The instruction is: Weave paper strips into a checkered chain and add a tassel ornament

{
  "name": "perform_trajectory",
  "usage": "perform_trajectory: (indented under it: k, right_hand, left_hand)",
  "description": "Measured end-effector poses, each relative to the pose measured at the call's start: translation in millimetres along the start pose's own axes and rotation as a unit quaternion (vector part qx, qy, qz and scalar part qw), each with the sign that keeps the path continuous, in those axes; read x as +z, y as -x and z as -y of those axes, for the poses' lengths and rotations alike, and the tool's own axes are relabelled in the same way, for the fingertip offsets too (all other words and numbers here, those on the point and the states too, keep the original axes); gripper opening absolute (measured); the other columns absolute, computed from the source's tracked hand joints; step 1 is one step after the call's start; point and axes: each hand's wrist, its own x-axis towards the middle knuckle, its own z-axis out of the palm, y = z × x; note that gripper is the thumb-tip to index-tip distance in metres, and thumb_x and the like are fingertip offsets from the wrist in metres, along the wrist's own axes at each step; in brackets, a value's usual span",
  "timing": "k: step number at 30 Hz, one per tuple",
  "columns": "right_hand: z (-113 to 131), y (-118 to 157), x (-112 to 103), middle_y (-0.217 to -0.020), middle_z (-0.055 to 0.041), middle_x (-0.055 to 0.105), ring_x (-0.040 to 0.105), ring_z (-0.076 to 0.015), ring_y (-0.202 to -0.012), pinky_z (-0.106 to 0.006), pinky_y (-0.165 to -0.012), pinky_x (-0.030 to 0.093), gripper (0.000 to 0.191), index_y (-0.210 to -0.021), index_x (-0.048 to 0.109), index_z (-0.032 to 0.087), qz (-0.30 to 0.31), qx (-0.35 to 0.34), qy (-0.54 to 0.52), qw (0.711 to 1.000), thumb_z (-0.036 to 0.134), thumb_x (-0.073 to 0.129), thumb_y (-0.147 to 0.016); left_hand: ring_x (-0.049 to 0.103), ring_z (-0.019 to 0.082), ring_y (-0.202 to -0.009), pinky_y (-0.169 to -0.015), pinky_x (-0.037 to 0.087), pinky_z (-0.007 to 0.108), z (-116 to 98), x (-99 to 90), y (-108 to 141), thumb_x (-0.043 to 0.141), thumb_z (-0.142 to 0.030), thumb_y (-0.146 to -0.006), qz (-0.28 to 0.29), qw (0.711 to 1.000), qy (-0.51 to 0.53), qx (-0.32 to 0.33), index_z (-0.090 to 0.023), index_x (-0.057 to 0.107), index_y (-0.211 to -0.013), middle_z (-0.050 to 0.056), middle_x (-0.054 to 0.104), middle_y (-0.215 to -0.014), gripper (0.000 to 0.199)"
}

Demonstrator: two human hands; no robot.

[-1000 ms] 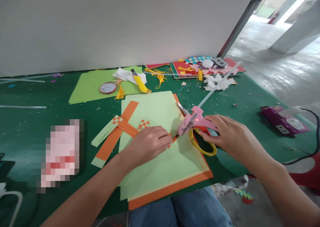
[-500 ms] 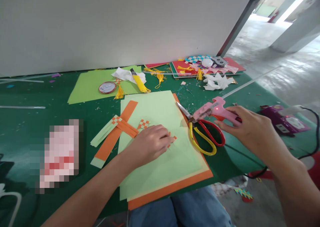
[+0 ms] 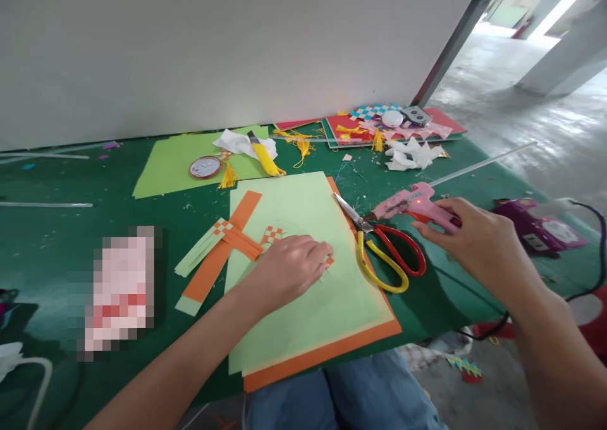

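My right hand (image 3: 484, 243) is wrapped round the handle of a pink glue gun (image 3: 420, 203); a clear glue stick (image 3: 484, 164) juts from its back. The gun's nozzle points left, close to the pivot of scissors (image 3: 386, 253) with one yellow and one red handle. Over the pale green paper sheets (image 3: 308, 329), my left hand (image 3: 294, 262) is closed on a small orange-and-green woven paper piece (image 3: 329, 262), mostly hidden by the fingers. A second checkered woven piece (image 3: 272, 234) lies just beyond that hand. Left of it, orange and green paper strips (image 3: 213, 262) cross each other.
Behind lie a yellow-handled cutter (image 3: 265, 155), a round tin (image 3: 205, 167), a yellow tassel (image 3: 228, 177) and crumpled white tissue (image 3: 412, 155). A purple box (image 3: 538, 227) with a black cable stands at right. A blurred-out pink object (image 3: 121, 291) is at left.
My right hand and the glue gun have shifted slightly right, away from the scissors' blades. The fingers of my left hand have moved a little over the small woven piece.
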Motion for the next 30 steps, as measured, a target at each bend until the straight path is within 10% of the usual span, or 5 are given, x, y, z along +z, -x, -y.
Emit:
perform_trajectory:
  k: [14,30]
  right_hand:
    - [-2.5,-2.7,-4.1,-0.079,-0.0114,0.069,0.059,-0.0240,-0.062,-0.032,-0.058,0.038,0.042,-0.098,0.059,0.017,0.028,0.082,0.004,0.996,0.056,0.057,-0.083]
    - [-8.2,-14.8,24.6,-0.067,-0.0070,0.065,0.057,-0.0251,-0.061,-0.031,-0.057,0.034,0.036,-0.085,0.060,0.021,0.060,0.194,-0.012,0.979,0.057,0.055,-0.081]
  left_hand:
    - [0.062,0.018,-0.073,-0.061,0.042,0.027,-11.6,-5.1,-9.6,0.054,-0.024,-0.093,0.038,0.997,-0.043,-0.042,-0.018,0.056,-0.096,0.002,0.065,-0.079,0.007]
    - [0.049,0.028,-0.117,-0.099,0.042,0.045,-4.3,-8.8,7.5,0.050,-0.037,-0.095,0.054,0.996,0.023,-0.065,-0.017,0.053,-0.126,0.011,0.057,-0.125,0.037]
